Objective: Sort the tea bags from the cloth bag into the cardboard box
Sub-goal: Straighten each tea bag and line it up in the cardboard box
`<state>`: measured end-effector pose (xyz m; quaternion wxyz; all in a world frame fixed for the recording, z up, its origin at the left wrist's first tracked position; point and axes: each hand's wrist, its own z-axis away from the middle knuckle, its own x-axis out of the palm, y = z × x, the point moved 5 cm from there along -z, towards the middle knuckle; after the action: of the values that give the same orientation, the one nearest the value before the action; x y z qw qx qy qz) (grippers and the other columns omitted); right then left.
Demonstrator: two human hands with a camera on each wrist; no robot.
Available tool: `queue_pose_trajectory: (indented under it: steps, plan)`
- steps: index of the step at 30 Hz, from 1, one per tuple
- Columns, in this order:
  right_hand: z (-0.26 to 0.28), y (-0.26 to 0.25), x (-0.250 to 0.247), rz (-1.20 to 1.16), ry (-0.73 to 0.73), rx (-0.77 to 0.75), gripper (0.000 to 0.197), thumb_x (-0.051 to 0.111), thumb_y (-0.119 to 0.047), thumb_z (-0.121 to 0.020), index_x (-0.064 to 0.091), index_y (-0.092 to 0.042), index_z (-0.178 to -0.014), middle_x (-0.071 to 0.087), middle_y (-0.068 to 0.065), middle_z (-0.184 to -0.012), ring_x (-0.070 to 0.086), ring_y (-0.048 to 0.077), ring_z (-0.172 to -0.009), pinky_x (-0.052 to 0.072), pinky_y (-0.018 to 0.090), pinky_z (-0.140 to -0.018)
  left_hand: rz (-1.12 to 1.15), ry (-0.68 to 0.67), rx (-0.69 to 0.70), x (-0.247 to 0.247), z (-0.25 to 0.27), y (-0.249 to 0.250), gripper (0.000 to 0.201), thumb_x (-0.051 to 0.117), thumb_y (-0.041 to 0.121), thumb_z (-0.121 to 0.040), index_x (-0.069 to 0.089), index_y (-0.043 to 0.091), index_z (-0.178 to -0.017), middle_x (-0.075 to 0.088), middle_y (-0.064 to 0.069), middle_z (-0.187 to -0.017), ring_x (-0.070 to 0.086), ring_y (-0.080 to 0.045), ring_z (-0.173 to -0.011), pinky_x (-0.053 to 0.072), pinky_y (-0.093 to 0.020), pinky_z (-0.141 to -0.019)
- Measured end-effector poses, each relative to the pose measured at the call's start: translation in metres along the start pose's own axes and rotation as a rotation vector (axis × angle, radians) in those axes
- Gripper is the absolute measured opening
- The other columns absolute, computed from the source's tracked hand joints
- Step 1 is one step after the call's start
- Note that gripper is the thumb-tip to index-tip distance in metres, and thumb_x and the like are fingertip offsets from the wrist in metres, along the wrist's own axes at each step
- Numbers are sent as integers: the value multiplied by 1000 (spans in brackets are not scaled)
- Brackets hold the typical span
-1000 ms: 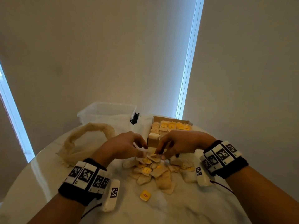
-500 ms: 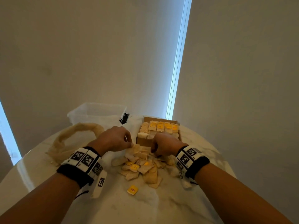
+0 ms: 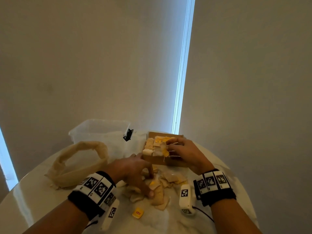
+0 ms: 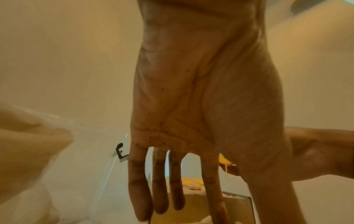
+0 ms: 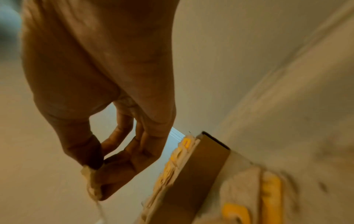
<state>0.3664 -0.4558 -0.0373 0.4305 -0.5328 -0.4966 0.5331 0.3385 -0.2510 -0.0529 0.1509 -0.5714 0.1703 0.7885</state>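
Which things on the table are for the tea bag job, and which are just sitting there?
For the job:
- cardboard box, partly filled
- loose tea bags heaped on the table
- tea bag pinched by the right hand over the box
- left hand, fingers spread on the heap
- cloth bag

Just lying about:
- clear plastic tub
- lone yellow tag

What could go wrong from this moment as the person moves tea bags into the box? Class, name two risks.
1. The right hand pinches a tea bag over the cardboard box, whose rows look nearly full; pushing it in could dislodge bags already placed.
2. The left hand reaches into the loose pile; strings may tangle, so several bags might lift together.
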Motion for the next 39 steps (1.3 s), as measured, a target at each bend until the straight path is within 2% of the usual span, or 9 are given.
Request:
queue_pose_trajectory:
  steps: [5, 9, 12, 18, 23, 27, 30, 34, 39]
  plan:
    - [0, 26, 10, -273, -2, 31, 19, 65, -7, -101, 74, -10, -118, 80, 14, -109, 77, 27, -101, 62, 38, -87, 192, 223, 59, -15, -12, -14, 40, 80, 52, -87, 69, 42, -124, 54, 8, -124, 56, -13, -110, 54, -36, -95]
    - [-7, 34, 22, -303, -53, 38, 22, 66, -5, -100, 73, -6, -122, 77, 19, -116, 75, 34, -112, 62, 44, -95, 766, 402, 51, -26, -18, -28, 47, 73, 57, -92, 60, 35, -132, 69, 7, -121, 70, -9, -102, 59, -26, -77]
    - [-8, 35, 31, -289, -120, 61, 29, 72, -10, -98, 72, -10, -127, 76, 16, -122, 74, 32, -116, 59, 52, -103, 958, 439, 36, -18, -23, -31, 51, 75, 60, -88, 67, 29, -128, 75, 5, -114, 75, -11, -96, 63, -27, -75]
    - [-4, 29, 37, -372, -125, 52, 41, 75, -24, -98, 65, -10, -135, 78, 11, -122, 75, 26, -114, 59, 45, -103, 1120, 589, 7, -10, -23, -48, 30, 79, 38, -93, 76, 18, -115, 81, 2, -90, 78, -13, -82, 59, -23, -64]
    - [-6, 35, 44, -184, -64, 32, 44, 87, -15, -86, 70, -18, -126, 79, 6, -118, 77, 21, -108, 62, 39, -98, 1226, 607, -18, -2, -18, -53, 29, 78, 31, -94, 70, 16, -117, 81, 0, -91, 79, -14, -81, 60, -26, -64]
    - [-11, 34, 36, -179, 64, -33, 44, 92, -16, -80, 75, -19, -120, 81, 5, -112, 76, 25, -109, 60, 50, -102, 1168, 431, 1, 6, -9, -48, 31, 78, 31, -94, 67, 17, -120, 82, 2, -96, 79, -13, -86, 60, -27, -70]
    - [-7, 30, 40, -122, 11, -74, 34, 88, -13, -85, 78, -16, -117, 82, 4, -110, 78, 23, -106, 60, 48, -103, 1157, 315, 30, 11, -6, -45, 44, 79, 43, -91, 61, 23, -126, 81, 2, -106, 78, -11, -93, 62, -27, -73]
    - [3, 19, 51, -49, -82, -130, 27, 84, -12, -89, 80, -15, -116, 82, 1, -109, 78, 16, -105, 61, 39, -101, 1161, 420, 57, 8, -5, -48, 41, 78, 38, -92, 67, 18, -126, 79, 0, -108, 78, -10, -91, 62, -23, -70]
    - [2, 17, 44, -119, 82, -166, 30, 85, -25, -89, 78, -22, -118, 82, -4, -107, 78, 15, -101, 61, 46, -99, 1194, 554, 38, 9, -4, -58, 28, 79, 32, -94, 75, 15, -117, 82, 1, -95, 78, -14, -87, 59, -26, -70]
